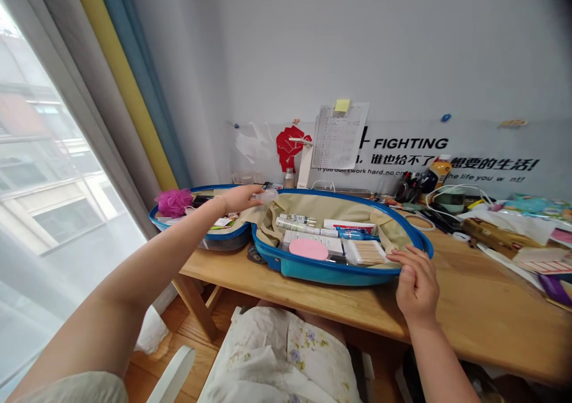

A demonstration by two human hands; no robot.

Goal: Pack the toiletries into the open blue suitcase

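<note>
My left hand (pixel 243 199) is closed on a small clear plastic object (pixel 267 197), whose exact kind I cannot make out, above the hinge side of an open blue suitcase (pixel 339 276). My right hand (pixel 417 284) holds the suitcase's right front rim, fingers over the edge and thumb outside. Close to its fingertips lies a pack of cotton swabs (pixel 366 251). Beside that sit a pink oval case (pixel 308 248), a blue tube (pixel 355 234), a white-and-red box (pixel 348 226) and a white tube (pixel 299 226). In the left half rests a purple bath puff (pixel 174 202).
The suitcase lies on a wooden desk (pixel 469 307) against a wall. Behind it stand a white lamp (pixel 304 164) and a small bottle (pixel 289 178). An orange bottle (pixel 440 171), cables and a brown pouch (pixel 498 238) crowd the right side. A white chair arm (pixel 172 373) is at lower left.
</note>
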